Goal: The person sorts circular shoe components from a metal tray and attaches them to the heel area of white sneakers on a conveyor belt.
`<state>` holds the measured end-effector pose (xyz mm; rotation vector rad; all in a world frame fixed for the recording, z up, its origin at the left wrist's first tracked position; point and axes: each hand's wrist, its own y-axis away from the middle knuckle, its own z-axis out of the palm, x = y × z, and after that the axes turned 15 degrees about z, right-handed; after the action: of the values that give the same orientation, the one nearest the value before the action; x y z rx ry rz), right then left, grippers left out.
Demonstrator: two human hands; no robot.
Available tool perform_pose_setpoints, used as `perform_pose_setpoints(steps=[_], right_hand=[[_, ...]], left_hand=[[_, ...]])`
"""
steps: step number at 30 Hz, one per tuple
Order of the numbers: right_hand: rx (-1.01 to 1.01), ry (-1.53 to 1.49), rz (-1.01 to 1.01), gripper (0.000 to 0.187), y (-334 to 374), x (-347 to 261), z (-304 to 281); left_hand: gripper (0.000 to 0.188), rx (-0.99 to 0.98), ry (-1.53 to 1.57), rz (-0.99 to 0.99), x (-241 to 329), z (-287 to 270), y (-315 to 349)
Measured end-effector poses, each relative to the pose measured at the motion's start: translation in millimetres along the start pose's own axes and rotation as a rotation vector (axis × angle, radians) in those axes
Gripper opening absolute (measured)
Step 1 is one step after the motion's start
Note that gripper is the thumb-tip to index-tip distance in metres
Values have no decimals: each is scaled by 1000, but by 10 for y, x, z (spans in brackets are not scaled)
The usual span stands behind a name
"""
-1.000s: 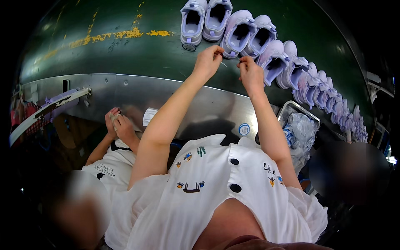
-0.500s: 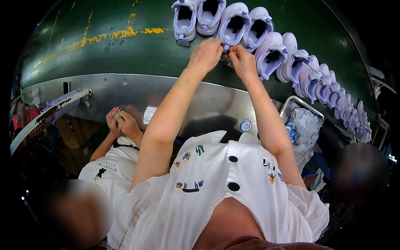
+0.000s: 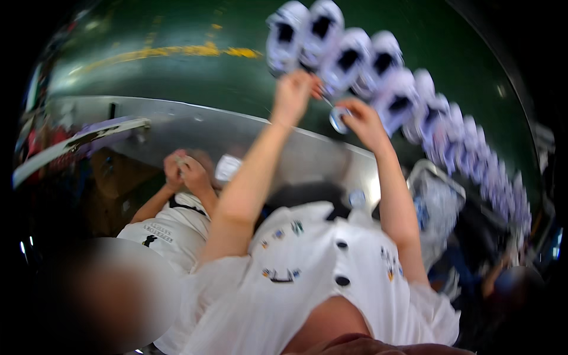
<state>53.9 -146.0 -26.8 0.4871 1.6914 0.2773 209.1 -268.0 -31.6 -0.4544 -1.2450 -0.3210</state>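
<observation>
My right hand (image 3: 364, 123) pinches a round silvery disc tag (image 3: 338, 120) between thumb and fingers, over the table's near edge. To its left, my left hand (image 3: 294, 97) is closed, fingertips together. A thin pale strand runs from near its fingertips toward the tag; motion blur hides how the two join. Just beyond both hands stands a pale lilac and white sneaker (image 3: 345, 64) with a dark opening, its heel toward me. Another sneaker (image 3: 378, 65) stands close on its right, and two more, including a sneaker (image 3: 285, 36), stand to the left.
A long row of similar sneakers (image 3: 464, 142) curves away right on the green table (image 3: 195, 77). A metal strip (image 3: 195, 121) edges the table. At right sits a metal-rimmed basket (image 3: 433, 167) with clear plastic bags (image 3: 438, 204). A co-worker's hands (image 3: 188, 168) are at left, near a white slip (image 3: 227, 168).
My hands have drawn back from the sneaker's heel and moved apart. The round tag now shows in my right hand. The whole view has shifted and blurred.
</observation>
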Motion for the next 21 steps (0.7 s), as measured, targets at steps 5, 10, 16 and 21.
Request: perform_pose_setpoints(steps=[5,10,16,21], right_hand=[[282,42,30,15,36,-75,73],[470,336,-353,12,-111,-253,128],[455,256,-243,13,-54,-330,103],[435,76,-128,11,-102,-269,149]], left_hand=[[11,14,-192,-51,81,157,141],[13,-48,-602,232,121,108,230],[11,-160,-762,329,143,181,206],[11,-164,-754,341,141,196,219]])
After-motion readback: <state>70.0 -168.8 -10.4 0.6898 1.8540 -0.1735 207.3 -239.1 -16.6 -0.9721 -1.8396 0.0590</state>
